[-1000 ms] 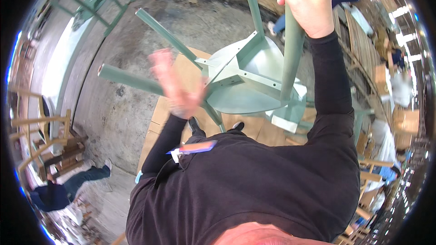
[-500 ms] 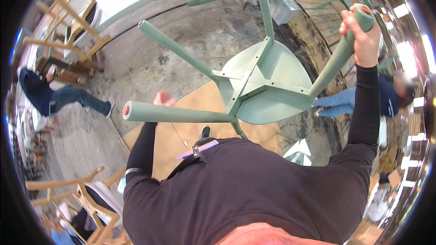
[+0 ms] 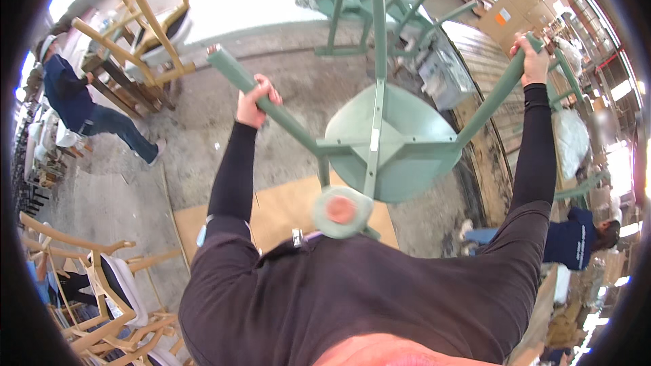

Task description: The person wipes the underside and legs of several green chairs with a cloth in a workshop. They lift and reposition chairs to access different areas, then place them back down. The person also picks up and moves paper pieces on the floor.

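A green chair [image 3: 420, 116] hangs upside down before me, its seat underside and cross braces facing up. My left hand [image 3: 256, 100] is wrapped round the leg at the left, a little below its reddish-tipped end. With my right hand [image 3: 532, 61] I grip the end of the leg at the right. Another leg points straight at me and shows its round reddish end [image 3: 340, 210] close to my chest. The fourth leg [image 3: 378, 24] reaches away from me. The chair's back is mostly hidden beneath the seat.
A flat cardboard sheet [image 3: 285, 211] lies on the floor below. More green chairs [image 3: 352, 3] stand upturned on a long pale table [image 3: 258, 17]. Wooden chairs [image 3: 146, 27] are at far left and near left. One person [image 3: 71, 95] walks at left; another [image 3: 573, 237] is at right.
The chair has turned in front of me, bringing one leg toward my chest. My left hand, blurred beside a leg before, now grips the far-left leg. My right hand keeps its hold.
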### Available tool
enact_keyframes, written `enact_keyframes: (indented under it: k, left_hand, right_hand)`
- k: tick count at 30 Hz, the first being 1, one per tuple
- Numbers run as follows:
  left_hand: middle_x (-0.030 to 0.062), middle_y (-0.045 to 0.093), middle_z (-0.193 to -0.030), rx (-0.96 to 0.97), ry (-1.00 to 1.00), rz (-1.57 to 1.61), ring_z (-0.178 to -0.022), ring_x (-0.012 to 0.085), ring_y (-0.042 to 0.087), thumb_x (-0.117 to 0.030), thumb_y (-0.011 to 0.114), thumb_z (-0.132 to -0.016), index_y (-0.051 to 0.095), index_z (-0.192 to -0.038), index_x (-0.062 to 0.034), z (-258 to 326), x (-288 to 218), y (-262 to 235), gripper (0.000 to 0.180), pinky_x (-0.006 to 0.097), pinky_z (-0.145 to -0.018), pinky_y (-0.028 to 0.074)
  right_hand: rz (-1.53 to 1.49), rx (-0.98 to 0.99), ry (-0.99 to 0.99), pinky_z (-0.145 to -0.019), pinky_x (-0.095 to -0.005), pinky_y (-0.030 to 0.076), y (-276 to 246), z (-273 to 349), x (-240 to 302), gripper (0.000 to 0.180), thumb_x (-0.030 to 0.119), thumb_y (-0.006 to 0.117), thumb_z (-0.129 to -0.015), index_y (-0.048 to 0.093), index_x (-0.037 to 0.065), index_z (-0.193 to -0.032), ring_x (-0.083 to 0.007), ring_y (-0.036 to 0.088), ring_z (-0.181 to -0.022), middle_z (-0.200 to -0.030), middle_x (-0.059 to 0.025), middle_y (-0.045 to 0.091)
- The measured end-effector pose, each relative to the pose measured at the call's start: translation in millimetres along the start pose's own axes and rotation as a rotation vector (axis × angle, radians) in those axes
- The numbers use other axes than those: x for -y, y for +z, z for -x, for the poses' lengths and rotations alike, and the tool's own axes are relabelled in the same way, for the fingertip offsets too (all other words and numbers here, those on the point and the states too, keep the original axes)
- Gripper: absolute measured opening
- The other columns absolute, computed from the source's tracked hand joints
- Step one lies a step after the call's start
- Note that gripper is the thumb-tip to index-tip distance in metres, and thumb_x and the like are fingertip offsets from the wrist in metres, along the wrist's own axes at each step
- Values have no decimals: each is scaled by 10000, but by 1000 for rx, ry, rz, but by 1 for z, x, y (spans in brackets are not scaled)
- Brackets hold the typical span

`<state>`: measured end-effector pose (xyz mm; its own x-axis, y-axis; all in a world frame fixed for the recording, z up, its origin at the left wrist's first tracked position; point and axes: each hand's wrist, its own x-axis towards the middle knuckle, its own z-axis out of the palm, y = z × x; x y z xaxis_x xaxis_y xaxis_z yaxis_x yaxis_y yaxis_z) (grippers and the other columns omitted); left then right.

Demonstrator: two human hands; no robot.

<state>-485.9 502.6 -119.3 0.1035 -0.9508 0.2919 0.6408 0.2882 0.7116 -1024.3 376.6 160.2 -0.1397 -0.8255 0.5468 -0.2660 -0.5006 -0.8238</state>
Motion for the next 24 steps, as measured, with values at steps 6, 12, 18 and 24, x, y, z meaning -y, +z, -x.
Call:
enact_keyframes:
  k: [6,12,18,24]
  left_hand:
    - [80,554,-635,55,74,-86,-599,211,572,-109,660,-833,508,-803,-50,15,-34,30,166,387,-693,493]
    - [75,542,-640,-250,371,-336,-599,206,566,-96,647,-818,482,-788,-55,39,-112,23,172,361,-673,484]
    - [50,504,-626,-447,524,-434,-561,168,504,-103,636,-828,447,-793,-81,26,-104,5,193,341,-640,437]
    - [73,536,-652,-459,615,-498,-588,182,543,-55,660,-803,468,-795,-54,-69,-149,-66,192,342,-645,468]
  right_hand:
    - [-135,78,-21,-579,-278,486,72,-110,-44,141,153,748,-868,645,57,-874,-128,609,-622,-726,-26,629]
    - [-310,358,17,-613,-295,471,264,-191,-47,138,119,758,-835,663,40,-896,-133,607,-654,-699,-30,639]
    - [-467,561,-30,-668,-327,534,408,-246,-61,233,72,739,-832,625,10,-1026,-190,656,-717,-862,-90,677]
    - [-596,661,-22,-669,-340,542,569,-316,-62,170,60,748,-831,622,31,-940,-207,656,-743,-890,-85,672]
